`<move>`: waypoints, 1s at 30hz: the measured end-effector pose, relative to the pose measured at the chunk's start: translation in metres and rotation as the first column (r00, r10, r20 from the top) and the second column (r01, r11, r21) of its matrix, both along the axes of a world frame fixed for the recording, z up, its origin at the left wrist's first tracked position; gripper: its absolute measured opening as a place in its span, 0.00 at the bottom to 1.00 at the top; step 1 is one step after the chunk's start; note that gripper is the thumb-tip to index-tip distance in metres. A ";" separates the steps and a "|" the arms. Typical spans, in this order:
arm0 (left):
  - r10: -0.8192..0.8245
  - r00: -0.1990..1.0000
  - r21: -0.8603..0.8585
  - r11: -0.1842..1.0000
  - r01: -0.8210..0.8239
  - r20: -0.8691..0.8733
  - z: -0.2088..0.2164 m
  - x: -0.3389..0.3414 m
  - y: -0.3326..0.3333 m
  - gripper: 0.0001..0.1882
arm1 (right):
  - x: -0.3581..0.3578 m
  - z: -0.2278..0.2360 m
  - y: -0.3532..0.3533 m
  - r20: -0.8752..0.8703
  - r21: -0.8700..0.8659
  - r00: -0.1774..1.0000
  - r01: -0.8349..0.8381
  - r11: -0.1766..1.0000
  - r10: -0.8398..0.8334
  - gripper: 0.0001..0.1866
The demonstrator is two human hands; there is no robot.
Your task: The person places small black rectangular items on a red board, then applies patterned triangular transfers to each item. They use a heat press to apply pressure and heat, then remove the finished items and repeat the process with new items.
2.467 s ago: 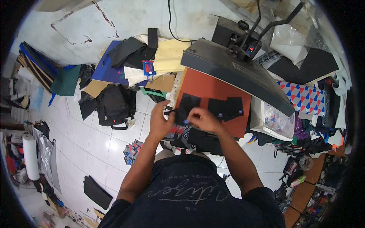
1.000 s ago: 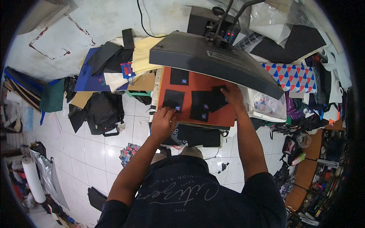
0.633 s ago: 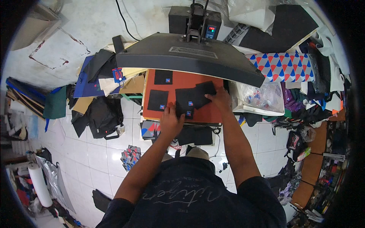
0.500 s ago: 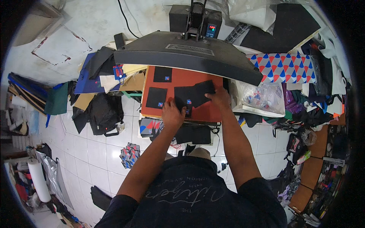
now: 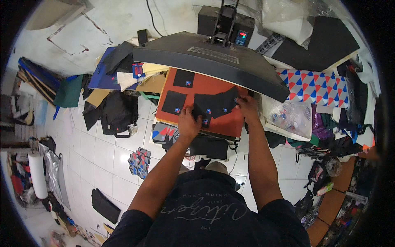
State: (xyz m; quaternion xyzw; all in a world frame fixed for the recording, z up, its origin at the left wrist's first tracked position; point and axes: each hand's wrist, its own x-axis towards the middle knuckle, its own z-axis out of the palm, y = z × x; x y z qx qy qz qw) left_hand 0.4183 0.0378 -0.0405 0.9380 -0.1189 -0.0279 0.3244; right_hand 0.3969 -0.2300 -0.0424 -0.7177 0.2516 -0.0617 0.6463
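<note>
Several black fabric pieces, each with a small blue-and-red emblem, lie on the orange-red pad (image 5: 230, 125) of a heat press. My right hand (image 5: 248, 108) pinches the right edge of a black fabric piece (image 5: 224, 103). That piece overlaps another black fabric piece (image 5: 201, 101) in the middle. My left hand (image 5: 189, 124) rests on the pad's near part, thumb and fingers apart, touching the lower left of the middle piece. Left of it are a black square (image 5: 173, 100) and, farther back, another black square (image 5: 183, 77). A small dark piece (image 5: 207, 120) shows beside my left thumb.
The press's raised dark upper plate (image 5: 210, 57) hangs over the pad's far side. A white box (image 5: 288, 129) with plastic bags stands right, near a patterned sheet (image 5: 314, 88). A black backpack (image 5: 119, 113) lies left. Patterned pieces (image 5: 139, 161) lie on the tiled floor.
My right hand has shifted to the right-hand piece's outer edge, and that piece's emblem now shows. My left hand stays near the same spot. The whole view has tilted slightly.
</note>
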 end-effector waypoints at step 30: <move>0.096 0.969 -0.197 0.970 -0.142 -0.228 -0.014 -0.143 0.153 0.11 | 0.085 -0.027 0.046 -0.078 -0.770 0.996 -0.035 0.637 -0.039 0.22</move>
